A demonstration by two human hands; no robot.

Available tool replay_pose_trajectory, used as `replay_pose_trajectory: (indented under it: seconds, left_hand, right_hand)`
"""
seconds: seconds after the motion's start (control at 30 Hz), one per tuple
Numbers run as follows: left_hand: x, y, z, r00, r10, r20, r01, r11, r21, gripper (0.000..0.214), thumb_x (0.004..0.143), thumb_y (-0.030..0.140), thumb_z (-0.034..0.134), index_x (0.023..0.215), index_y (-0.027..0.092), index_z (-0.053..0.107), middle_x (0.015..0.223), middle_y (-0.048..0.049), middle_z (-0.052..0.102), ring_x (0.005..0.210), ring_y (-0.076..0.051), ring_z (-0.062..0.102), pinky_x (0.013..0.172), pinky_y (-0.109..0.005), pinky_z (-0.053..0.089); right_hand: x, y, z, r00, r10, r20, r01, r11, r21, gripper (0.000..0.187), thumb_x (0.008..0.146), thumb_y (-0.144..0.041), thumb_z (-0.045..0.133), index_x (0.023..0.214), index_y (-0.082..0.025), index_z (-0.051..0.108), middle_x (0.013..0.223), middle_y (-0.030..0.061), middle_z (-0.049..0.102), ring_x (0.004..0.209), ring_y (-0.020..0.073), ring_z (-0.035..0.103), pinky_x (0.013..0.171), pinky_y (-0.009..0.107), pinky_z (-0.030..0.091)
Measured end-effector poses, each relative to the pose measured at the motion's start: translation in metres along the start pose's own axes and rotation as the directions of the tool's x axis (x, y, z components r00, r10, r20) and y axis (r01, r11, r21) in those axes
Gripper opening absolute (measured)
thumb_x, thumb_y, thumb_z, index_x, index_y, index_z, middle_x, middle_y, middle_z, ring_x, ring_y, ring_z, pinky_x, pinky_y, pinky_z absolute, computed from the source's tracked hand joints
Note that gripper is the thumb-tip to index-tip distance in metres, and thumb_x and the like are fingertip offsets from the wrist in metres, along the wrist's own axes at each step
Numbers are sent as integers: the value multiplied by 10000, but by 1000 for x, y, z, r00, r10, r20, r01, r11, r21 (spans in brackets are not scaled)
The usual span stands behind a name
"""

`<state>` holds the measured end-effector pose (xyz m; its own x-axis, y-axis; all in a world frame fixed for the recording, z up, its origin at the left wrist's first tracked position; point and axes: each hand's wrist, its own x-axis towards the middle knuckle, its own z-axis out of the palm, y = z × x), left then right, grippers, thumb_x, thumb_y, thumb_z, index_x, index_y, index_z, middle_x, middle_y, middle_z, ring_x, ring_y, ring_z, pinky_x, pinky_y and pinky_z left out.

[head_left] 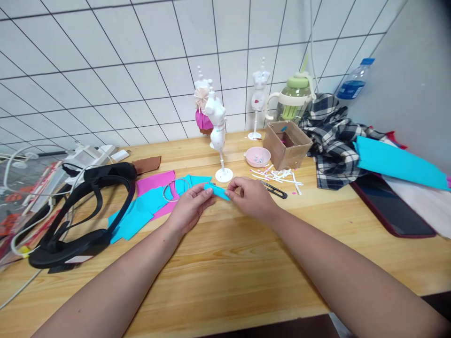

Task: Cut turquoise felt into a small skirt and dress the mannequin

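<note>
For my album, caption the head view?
Left hand and right hand pinch a turquoise strip before a white miniature mannequin.

Held strip [220, 192] seemingly before nearest mannequin [216, 117].

Behind the grained wooden table [225, 281], I see a white-tiled, dark-grouted wall [151, 44], while a smooth, pale grey panel [412, 89] rises at the table's right end and soft, even light reaches all three.
</note>
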<state>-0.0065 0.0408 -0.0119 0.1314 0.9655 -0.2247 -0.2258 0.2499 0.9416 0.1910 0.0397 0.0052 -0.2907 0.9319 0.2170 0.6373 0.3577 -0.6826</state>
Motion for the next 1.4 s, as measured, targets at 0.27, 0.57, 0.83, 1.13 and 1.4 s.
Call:
replay_pose_trajectory:
  seconds: [0.27,0.57,0.83,1.13,1.4]
  left_hand:
    - [-2,-5,1,995,84,-46,-77,989,126,320,638,384,853,792,170,672,751,16,694,694,-119,634,730,-258,512]
    - [3,-3,-4,977,177,-115,-154,970,187,369,678,429,819,907,179,674,845,-3,683,768,-129,630,683,-233,512]
    - [-23,1,15,956,-234,175,233,972,28,420,768,516,736,994,162,715,1057,-122,722,802,-183,697,571,-233,512]
    - [-15,-3,12,988,-138,62,146,978,-150,205,864,305,682,894,106,720,912,-127,764,876,-218,724,859,-353,557]
    - [-16,-4,13,995,24,93,-17,997,-78,304,804,364,737,1041,176,760,1261,-112,682,1301,-313,519,1106,-454,392]
  right_hand:
    - [-2,2,8,990,69,123,-92,979,184,344,828,-381,644,1129,-215,658,1021,17,745,813,133,654,737,246,471]
    - [0,5,7,988,134,81,-144,980,139,151,836,-252,587,926,-232,707,815,-25,726,704,121,626,665,231,448]
    - [-10,-6,-10,952,-286,-107,181,812,-555,321,991,-266,364,939,-196,673,1069,90,653,931,219,515,714,327,338]
    - [-12,-8,10,882,-471,-24,398,771,-498,215,947,-289,486,880,-204,673,1055,55,666,830,185,516,621,326,312]
    - [0,0,6,986,159,51,-167,952,258,252,822,-405,637,958,-205,710,829,4,708,769,148,626,674,260,429]
